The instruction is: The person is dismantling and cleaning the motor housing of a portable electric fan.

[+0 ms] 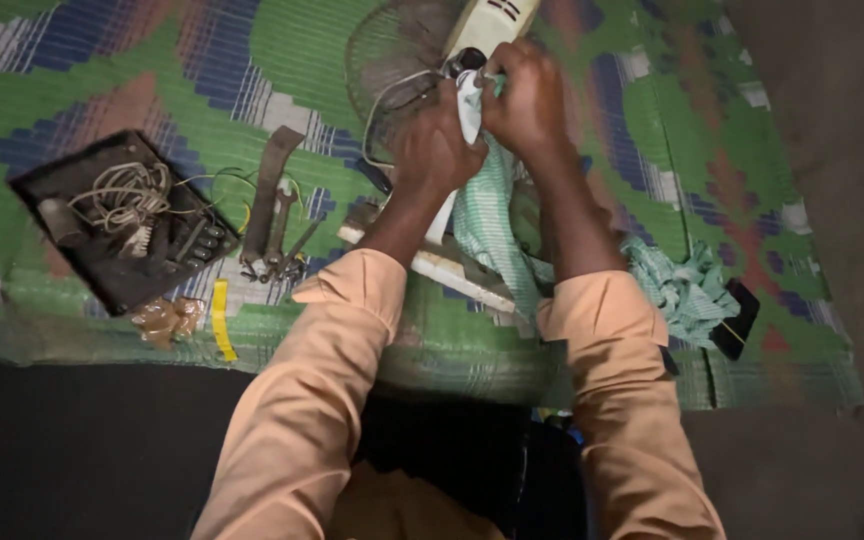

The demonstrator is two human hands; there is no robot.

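Both my hands work at the motor end of a dismantled white fan (487,25) lying on a green woven mat (72,90). My right hand (527,100) grips a green-and-white checked cloth (487,220), pressing its bunched end against the fan's dark motor hub (467,60). Just left of it, my left hand (437,150) is closed on the same cloth and the fan part under it. The cloth hangs down between my forearms. The wire fan guard (382,60) lies behind my left hand.
A black fan base (117,220) with coiled wire and switch buttons lies at left. Pliers and a metal strip (272,215) rest beside it. A yellow strip (220,320), crumpled plastic (164,318) and a dark flat object (735,320) lie near the mat's edge. Bare floor surrounds the mat.
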